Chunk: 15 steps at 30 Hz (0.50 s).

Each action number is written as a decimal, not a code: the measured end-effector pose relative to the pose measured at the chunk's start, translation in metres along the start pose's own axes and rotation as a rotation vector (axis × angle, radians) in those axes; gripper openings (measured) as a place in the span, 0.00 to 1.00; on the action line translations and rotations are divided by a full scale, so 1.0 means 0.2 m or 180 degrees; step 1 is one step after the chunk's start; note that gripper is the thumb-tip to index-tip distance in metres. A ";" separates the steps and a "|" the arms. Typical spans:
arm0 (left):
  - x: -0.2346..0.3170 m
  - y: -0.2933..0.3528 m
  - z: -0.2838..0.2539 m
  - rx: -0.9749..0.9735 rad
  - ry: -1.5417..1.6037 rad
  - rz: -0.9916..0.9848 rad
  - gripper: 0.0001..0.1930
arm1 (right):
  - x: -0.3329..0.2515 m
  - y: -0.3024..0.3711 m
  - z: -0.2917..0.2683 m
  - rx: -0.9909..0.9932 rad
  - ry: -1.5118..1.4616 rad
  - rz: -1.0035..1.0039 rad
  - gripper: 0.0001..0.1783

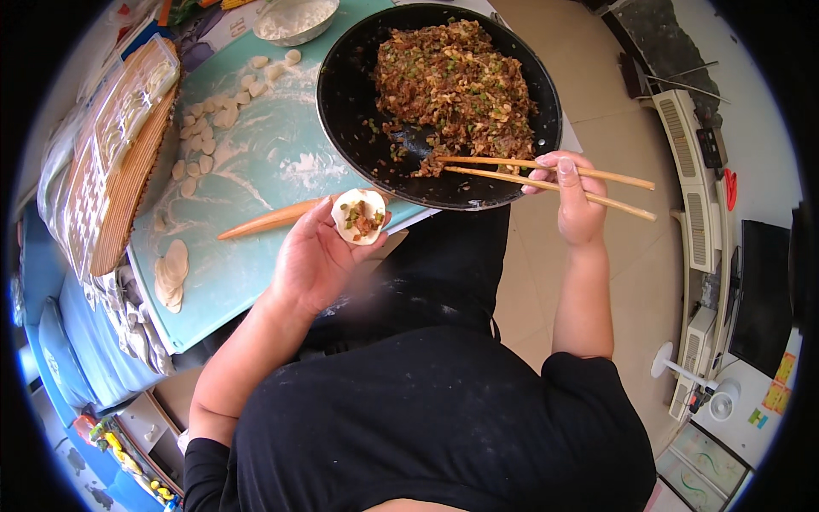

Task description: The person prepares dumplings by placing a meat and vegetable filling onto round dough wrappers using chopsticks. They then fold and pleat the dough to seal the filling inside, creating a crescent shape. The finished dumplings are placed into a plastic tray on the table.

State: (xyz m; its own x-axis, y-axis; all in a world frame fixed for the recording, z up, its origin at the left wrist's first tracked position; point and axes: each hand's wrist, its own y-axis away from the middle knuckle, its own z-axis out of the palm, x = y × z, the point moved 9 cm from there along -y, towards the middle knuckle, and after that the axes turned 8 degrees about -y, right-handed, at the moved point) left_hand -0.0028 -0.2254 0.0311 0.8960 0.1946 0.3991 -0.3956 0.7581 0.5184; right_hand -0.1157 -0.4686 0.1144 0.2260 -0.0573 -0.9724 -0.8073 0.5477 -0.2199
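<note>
In my left hand (314,260) rests a round dumpling wrapper (358,216), held by its edges between thumb and fingers, with a small heap of filling (367,224) on it. My right hand (573,194) grips a pair of wooden chopsticks (512,162). Their tips reach into the chopped filling (461,77) at the near side of the black pan (354,111). Just behind my left hand, a tapered wooden rolling pin (264,220) lies on the green mat (281,102).
Several small dough pieces (205,128) are scattered on the floured mat. Nearer its left edge sits a stack of rolled wrappers (173,273). A bowl of flour (294,19) stands at the back. Along the left side is a woven tray (141,162) under clear plastic.
</note>
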 end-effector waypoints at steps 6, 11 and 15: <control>-0.05 -0.01 0.02 0.0065 0.0111 -0.0144 0.22 | 0.05 0.00 0.01 0.0143 -0.0105 0.0139 0.14; -0.06 -0.03 0.00 0.0022 0.0146 -0.0186 0.21 | 0.04 0.01 0.09 -0.0145 -0.0277 0.0099 0.14; -0.07 -0.03 -0.01 0.0114 0.0168 -0.0216 0.20 | 0.00 0.03 0.12 -0.0209 -0.0218 0.0038 0.15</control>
State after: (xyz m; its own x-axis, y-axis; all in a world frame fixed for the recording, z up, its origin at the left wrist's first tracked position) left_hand -0.0121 -0.2309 0.0215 0.9300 0.1768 0.3222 -0.3397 0.7480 0.5701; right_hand -0.1071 -0.4449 0.1153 0.2510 0.0073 -0.9680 -0.8437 0.4918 -0.2150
